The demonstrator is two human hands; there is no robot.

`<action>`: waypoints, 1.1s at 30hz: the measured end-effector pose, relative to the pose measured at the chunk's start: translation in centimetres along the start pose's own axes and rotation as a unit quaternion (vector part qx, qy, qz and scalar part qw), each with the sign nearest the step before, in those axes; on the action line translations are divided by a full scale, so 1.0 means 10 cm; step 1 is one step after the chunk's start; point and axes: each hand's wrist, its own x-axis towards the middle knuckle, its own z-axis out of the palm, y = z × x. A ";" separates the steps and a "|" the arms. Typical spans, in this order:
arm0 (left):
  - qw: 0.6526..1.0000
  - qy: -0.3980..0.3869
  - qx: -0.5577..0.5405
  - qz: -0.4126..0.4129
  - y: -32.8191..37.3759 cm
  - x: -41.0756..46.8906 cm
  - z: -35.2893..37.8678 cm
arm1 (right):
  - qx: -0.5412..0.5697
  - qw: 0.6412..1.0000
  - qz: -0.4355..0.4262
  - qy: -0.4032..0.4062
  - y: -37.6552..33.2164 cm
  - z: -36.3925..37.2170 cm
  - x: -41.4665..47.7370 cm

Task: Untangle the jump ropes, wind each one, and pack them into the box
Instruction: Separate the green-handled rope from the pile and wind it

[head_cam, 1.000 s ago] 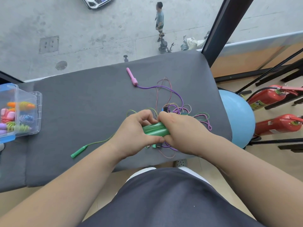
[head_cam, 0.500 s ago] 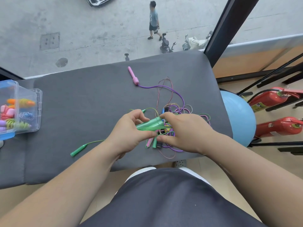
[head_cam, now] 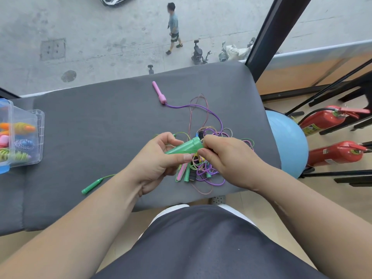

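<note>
My left hand (head_cam: 155, 164) grips a green jump-rope handle (head_cam: 184, 147) with green cord wound around it, thumb under it. My right hand (head_cam: 225, 158) pinches the green cord at the handle's wide end, just above a tangle of purple, green and pink ropes (head_cam: 203, 168) on the grey cushion (head_cam: 100, 127). The green rope's other handle (head_cam: 92, 185) lies loose at the lower left, its cord running behind my left wrist. A pink handle (head_cam: 159, 92) with purple cord lies farther back. A clear plastic box (head_cam: 22, 135) at the far left holds several wound ropes.
The cushion's front edge runs just below the tangle. A blue ball (head_cam: 285, 141) and two red fire extinguishers (head_cam: 330, 121) stand on the floor to the right. A dark window post (head_cam: 269, 37) rises behind the cushion's right corner.
My hands rose and spread slightly, uncovering the green handle, which now tilts with its wide end up to the right. The loose green handle stayed put.
</note>
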 end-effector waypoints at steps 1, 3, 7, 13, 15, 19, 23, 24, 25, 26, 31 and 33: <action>1.000 0.001 -0.023 -0.004 -0.02 0.01 0.00 | 0.021 1.000 0.004 0.004 0.00 0.00 0.00; 0.998 0.007 -0.066 -0.010 -0.05 0.02 -0.01 | 0.046 0.999 -0.001 0.001 -0.01 0.00 0.02; 0.991 -0.015 -0.132 -0.009 -0.03 0.02 -0.03 | 0.027 0.999 -0.002 -0.021 0.11 0.03 0.00; 0.993 -0.094 -0.008 -0.067 -0.02 -0.10 -0.10 | -0.091 0.990 -0.051 -0.099 0.21 0.02 0.00; 0.990 -0.112 0.052 -0.075 -0.01 -0.13 -0.09 | -0.104 0.983 -0.060 -0.135 0.19 0.00 0.06; 0.972 -0.111 0.197 -0.069 0.01 -0.09 -0.07 | -0.103 0.981 -0.055 -0.155 0.13 -0.10 0.16; 0.964 -0.065 0.252 -0.059 0.03 -0.01 -0.09 | -0.120 0.985 -0.051 -0.115 0.00 -0.09 0.21; 0.966 -0.046 0.250 -0.051 0.04 0.01 -0.08 | -0.129 0.986 -0.045 -0.099 -0.03 -0.07 0.21; 0.969 -0.021 0.244 -0.042 0.04 0.02 -0.06 | -0.137 0.986 -0.038 -0.083 -0.07 -0.05 0.21; 0.972 0.007 0.234 -0.027 0.04 0.04 -0.05 | -0.142 0.987 -0.029 -0.066 -0.09 -0.03 0.21; 0.987 0.099 0.129 0.009 0.01 0.11 0.07 | -0.077 0.995 0.015 0.056 -0.10 0.06 0.21; 0.991 0.114 0.071 0.004 0.01 0.12 0.11 | -0.040 0.993 0.011 0.109 -0.08 0.07 0.19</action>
